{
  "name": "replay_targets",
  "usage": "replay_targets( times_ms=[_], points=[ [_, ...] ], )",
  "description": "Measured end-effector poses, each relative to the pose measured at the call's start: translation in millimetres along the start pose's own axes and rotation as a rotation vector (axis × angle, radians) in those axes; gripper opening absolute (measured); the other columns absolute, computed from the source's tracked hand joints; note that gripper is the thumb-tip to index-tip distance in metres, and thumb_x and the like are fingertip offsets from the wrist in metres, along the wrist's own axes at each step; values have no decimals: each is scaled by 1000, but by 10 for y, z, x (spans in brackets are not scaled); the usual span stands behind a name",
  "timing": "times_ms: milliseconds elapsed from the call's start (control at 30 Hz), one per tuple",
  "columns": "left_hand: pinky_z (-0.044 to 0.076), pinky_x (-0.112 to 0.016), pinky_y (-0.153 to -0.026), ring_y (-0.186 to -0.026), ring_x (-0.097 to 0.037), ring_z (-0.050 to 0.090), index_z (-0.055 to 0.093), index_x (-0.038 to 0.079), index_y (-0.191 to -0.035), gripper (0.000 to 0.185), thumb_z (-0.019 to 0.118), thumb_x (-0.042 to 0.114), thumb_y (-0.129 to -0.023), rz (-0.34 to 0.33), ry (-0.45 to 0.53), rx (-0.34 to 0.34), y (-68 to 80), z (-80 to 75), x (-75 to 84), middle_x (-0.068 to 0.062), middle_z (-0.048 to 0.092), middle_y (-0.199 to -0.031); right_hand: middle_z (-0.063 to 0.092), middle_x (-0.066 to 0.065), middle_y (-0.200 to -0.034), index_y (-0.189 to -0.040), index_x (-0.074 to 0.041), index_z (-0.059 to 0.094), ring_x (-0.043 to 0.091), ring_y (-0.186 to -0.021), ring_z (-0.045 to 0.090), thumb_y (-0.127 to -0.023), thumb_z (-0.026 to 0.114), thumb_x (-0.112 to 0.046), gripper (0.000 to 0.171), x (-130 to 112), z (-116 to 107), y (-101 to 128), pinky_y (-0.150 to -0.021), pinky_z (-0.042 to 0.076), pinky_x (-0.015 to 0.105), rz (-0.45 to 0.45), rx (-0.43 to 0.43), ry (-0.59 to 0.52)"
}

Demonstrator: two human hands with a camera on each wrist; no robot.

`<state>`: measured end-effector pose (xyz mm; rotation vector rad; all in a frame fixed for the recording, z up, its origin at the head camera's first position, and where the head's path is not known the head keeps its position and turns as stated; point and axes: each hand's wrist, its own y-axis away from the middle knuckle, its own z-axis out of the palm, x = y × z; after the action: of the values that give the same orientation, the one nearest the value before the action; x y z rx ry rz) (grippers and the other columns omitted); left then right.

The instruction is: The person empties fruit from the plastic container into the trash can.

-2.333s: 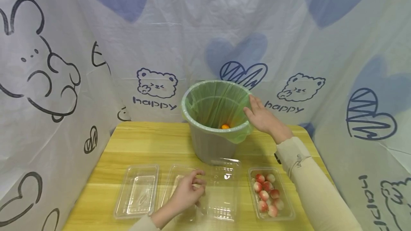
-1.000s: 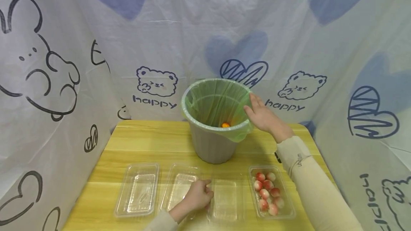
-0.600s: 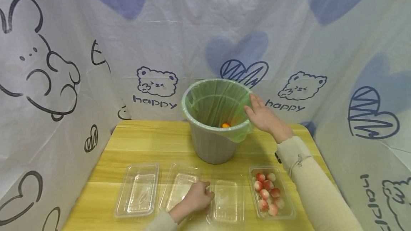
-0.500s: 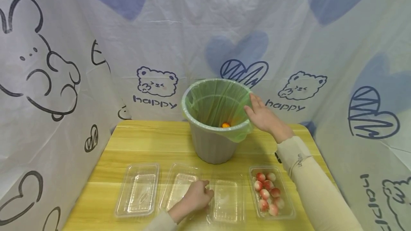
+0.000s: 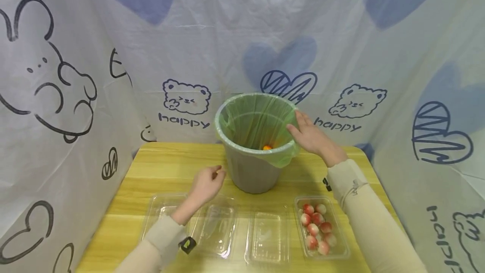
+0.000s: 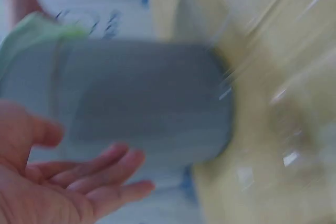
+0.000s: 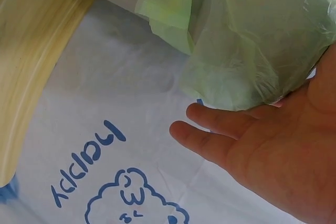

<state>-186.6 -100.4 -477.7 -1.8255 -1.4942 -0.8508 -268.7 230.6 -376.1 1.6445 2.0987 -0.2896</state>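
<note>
Head view: the right hand (image 5: 311, 137) lies flat-fingered against the lined bin (image 5: 253, 146) rim at 3 o'clock, steadying it; the left hand (image 5: 204, 183), relaxed and empty, hovers at the bin's 8 o'clock above clear trays (image 5: 217, 233)

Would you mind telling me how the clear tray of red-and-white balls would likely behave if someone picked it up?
The tray looks like thin clear plastic, so it would probably flex. It has no lid, and the balls lie loose, so they would likely roll and might spill if it tilts. It seems light.
</note>
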Motion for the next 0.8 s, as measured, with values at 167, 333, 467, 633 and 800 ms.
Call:
replay_targets(
  times_ms=[167,333,467,633,800],
  points=[
    [63,-52,-86,-81,-38,68,57,-6,-145,52,42,30,-112,27,-90,224,-348,-425,184,-28,74,-109,-10,21,-175,-168,-4,-8,43,-164,-4,-109,16,-64,86,8,-14,6,-135,4,58,5,4,-26],
    [56,-59,-104,-101,-50,68,42,-7,-156,61,35,36,-113,90,-109,206,-628,-647,255,-31,62,-142,-9,19,-176,-167,-5,-11,41,-164,-4,-108,13,-67,89,50,16,-2,-135,2,56,-11,40,-75],
    [27,-65,-129,-152,-52,36,34,-2,-162,64,33,40,-114,136,-171,161,-815,-705,260,-26,42,-164,-9,18,-176,-167,-6,-10,41,-164,-4,-106,12,-70,91,98,40,26,-135,2,56,-12,67,-104],
    [-2,-82,-124,-157,-61,13,29,10,-167,64,28,45,-113,160,-237,93,-998,-727,362,-21,28,-172,-4,21,-176,-168,-4,-3,44,-164,-2,-108,14,-68,89,207,34,112,-134,2,60,1,99,-101],
    [-11,-80,-123,-160,-56,-2,15,12,-170,70,24,51,-113,170,-294,13,-1125,-719,494,-22,13,-176,-1,27,-175,-166,5,5,48,-163,2,-111,18,-62,88,370,71,287,-134,5,61,17,111,-98]
  ],
)
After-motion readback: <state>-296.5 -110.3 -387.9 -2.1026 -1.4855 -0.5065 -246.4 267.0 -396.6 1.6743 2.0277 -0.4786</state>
